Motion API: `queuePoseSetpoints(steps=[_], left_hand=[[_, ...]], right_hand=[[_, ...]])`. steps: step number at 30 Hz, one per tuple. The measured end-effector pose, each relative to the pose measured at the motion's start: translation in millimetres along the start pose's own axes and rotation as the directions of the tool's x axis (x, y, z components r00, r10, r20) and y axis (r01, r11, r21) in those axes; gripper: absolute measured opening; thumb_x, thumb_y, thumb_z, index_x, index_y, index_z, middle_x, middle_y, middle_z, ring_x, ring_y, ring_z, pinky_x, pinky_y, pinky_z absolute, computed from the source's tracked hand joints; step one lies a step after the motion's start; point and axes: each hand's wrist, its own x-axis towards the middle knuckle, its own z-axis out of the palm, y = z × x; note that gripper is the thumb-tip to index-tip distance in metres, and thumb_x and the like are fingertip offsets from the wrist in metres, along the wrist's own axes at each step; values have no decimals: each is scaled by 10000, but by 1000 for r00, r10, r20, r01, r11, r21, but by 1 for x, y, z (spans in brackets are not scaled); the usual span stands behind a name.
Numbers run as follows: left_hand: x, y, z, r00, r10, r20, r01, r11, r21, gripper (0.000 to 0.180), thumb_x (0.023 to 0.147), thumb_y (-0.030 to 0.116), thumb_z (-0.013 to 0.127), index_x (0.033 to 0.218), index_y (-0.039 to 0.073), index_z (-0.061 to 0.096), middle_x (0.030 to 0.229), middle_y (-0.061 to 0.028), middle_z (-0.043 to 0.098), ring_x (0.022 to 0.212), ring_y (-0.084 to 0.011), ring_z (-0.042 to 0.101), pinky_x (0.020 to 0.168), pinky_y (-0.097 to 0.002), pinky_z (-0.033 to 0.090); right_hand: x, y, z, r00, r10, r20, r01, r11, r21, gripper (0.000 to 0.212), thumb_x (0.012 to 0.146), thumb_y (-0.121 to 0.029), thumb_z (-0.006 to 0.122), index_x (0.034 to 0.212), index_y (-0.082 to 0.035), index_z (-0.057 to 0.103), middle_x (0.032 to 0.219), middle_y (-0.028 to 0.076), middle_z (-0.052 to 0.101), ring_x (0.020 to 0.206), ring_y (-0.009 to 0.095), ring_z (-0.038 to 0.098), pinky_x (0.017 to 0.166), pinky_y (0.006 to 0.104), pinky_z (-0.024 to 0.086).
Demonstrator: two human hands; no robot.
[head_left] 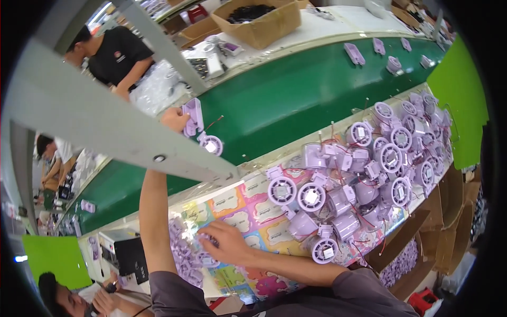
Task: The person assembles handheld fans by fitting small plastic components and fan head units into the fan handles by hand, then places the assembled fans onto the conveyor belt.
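My left arm reaches behind the grey post to the green conveyor belt. There my left hand is closed on the edge of a lavender plastic casing. Just below it is a round lavender fan head with a thin red wire. My right hand is over the near end of the table, its fingers curled together beside a heap of small lavender plastic parts. What those fingers hold, if anything, is too small to tell. Under that hand a lavender ring-shaped piece partly shows.
A grey metal post slants across the left. Many wired lavender fan heads crowd the table's right side. Lavender casings lie on the far belt. An open carton stands beyond it. Co-workers sit at the left.
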Motion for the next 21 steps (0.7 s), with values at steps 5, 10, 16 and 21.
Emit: queuePoseSetpoints(steps=[5, 10, 16, 21], left_hand=[[-64, -118, -75, 954, 269, -134, -229, 940, 254, 324, 842, 307, 659, 1043, 64, 737, 894, -193, 730, 847, -333, 716, 756, -401, 548], [-164, -51, -135, 955, -55, 291, 104, 982, -156, 276, 801, 259, 684, 898, 2, 709, 746, -153, 673, 687, -237, 642, 677, -367, 516], [-251, -11, -148, 845, 108, 524, -23, 986, -166, 336, 782, 262, 746, 961, -11, 662, 900, -173, 688, 845, -291, 661, 759, -391, 518], [-280, -16, -102, 886, 102, 451, -90, 995, -49, 345, 810, 313, 742, 940, 0, 675, 938, -217, 692, 892, -376, 665, 800, -433, 522]], right_hand=[[-2, -10, 9, 999, -6, 46, 6, 1000, 12, 175, 869, -152, 705, 1000, -36, 713, 820, 108, 632, 732, 256, 621, 670, 350, 504], [-3, -1, 3, 998, 58, -5, -57, 996, 65, 163, 881, -136, 702, 990, -16, 722, 800, 104, 638, 620, 190, 595, 586, 315, 483], [-5, 5, -12, 956, 249, 154, -291, 867, 405, 127, 870, -62, 695, 968, 5, 739, 757, 5, 656, 670, 39, 578, 569, 213, 431], [0, -1, -27, 868, 198, 455, -468, 631, 618, 168, 882, -83, 644, 960, 26, 746, 803, 27, 703, 659, 43, 610, 562, 205, 456]])
